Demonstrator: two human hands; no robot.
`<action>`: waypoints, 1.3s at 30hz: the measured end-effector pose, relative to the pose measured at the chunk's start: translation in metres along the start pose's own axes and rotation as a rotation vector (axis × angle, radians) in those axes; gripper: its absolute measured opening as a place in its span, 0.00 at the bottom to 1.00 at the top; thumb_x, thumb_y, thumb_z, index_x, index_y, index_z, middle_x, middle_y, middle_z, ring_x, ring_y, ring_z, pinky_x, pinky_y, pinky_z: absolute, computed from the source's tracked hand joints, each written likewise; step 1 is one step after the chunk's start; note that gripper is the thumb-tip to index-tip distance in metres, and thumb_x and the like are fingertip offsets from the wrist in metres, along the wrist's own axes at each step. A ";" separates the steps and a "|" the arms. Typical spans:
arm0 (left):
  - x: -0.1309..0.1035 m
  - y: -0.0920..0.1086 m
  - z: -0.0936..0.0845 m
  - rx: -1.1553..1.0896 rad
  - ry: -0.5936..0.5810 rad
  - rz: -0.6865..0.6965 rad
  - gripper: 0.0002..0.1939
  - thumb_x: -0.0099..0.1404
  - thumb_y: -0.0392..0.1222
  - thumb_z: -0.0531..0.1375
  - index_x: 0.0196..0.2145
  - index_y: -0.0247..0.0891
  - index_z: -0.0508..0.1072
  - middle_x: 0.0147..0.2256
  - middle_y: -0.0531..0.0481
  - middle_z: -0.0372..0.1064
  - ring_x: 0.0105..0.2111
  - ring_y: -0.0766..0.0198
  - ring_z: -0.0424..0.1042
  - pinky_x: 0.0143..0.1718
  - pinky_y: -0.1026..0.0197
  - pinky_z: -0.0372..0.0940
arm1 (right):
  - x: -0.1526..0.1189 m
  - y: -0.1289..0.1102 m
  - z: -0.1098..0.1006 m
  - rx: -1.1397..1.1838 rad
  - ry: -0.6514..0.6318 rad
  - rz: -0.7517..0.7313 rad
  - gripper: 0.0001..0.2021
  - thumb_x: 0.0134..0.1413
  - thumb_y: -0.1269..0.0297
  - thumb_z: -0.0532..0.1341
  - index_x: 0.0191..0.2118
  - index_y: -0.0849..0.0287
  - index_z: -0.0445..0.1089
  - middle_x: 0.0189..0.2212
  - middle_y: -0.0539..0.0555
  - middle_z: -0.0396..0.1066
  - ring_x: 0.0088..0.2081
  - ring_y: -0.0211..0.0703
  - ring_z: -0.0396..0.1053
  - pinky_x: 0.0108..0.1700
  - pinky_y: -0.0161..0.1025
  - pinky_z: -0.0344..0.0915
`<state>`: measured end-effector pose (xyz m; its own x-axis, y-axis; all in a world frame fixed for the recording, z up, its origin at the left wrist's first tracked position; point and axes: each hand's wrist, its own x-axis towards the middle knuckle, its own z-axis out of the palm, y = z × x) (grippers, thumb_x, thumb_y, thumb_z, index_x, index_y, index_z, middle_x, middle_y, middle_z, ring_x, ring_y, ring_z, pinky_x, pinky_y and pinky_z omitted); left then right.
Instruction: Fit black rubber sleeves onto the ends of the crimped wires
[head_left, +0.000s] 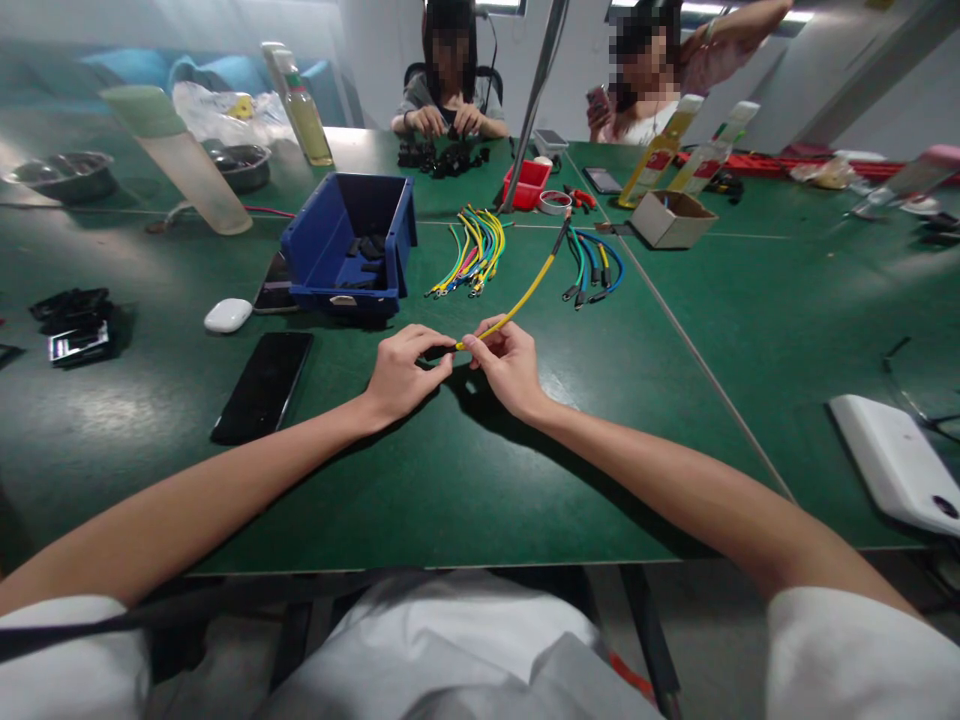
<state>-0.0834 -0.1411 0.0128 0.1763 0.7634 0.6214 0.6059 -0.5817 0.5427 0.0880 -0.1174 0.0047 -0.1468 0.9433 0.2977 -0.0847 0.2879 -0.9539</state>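
Between my two hands runs a yellow cable (529, 292) with black ends, its far end rising away to the right. My left hand (409, 372) pinches the black sleeve (438, 351) at the near end. Close beside it, my right hand (507, 366) is closed on the yellow part of the same cable. Beyond my hands lies a bundle of yellow and green wires (480, 250) with metal end lugs. To its right is a smaller group of blue and green cables (616, 268) with black ends. A blue bin (311, 262) holding small black pieces stands beyond my left hand.
A black phone (262, 388) and a white earbud case (228, 316) lie left of my hands. A metal pole (534, 100) rises behind the wires, near a red bin (527, 186) and a cardboard box (673, 220). Two people sit across the table. A white device (896, 462) lies far right.
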 end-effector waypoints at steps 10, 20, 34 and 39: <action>0.000 0.000 0.000 -0.006 0.004 0.016 0.07 0.61 0.34 0.63 0.37 0.35 0.79 0.34 0.47 0.76 0.34 0.63 0.75 0.38 0.61 0.69 | 0.000 -0.003 0.001 -0.014 0.024 0.009 0.11 0.52 0.57 0.67 0.32 0.57 0.66 0.25 0.46 0.66 0.23 0.33 0.67 0.26 0.33 0.63; 0.000 0.001 0.000 -0.008 -0.011 0.011 0.07 0.61 0.34 0.62 0.38 0.36 0.78 0.35 0.48 0.76 0.35 0.63 0.75 0.38 0.61 0.69 | 0.001 -0.002 0.000 -0.011 0.016 0.035 0.11 0.50 0.57 0.68 0.31 0.57 0.67 0.25 0.46 0.67 0.24 0.34 0.66 0.27 0.34 0.64; 0.002 0.003 -0.001 -0.048 -0.020 0.007 0.06 0.61 0.34 0.63 0.37 0.36 0.78 0.35 0.47 0.77 0.35 0.62 0.75 0.39 0.59 0.70 | 0.001 -0.002 0.001 -0.012 0.012 0.072 0.12 0.48 0.56 0.68 0.31 0.58 0.69 0.25 0.47 0.68 0.25 0.34 0.66 0.29 0.35 0.67; 0.001 0.004 -0.002 -0.049 -0.023 -0.010 0.07 0.61 0.35 0.62 0.37 0.37 0.78 0.35 0.47 0.77 0.35 0.62 0.75 0.40 0.59 0.70 | 0.001 -0.001 0.001 -0.018 0.009 0.070 0.13 0.48 0.54 0.69 0.30 0.58 0.69 0.26 0.48 0.69 0.25 0.35 0.66 0.29 0.35 0.68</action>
<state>-0.0823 -0.1427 0.0168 0.1884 0.7752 0.6029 0.5688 -0.5866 0.5765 0.0871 -0.1167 0.0061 -0.1431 0.9627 0.2298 -0.0572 0.2238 -0.9730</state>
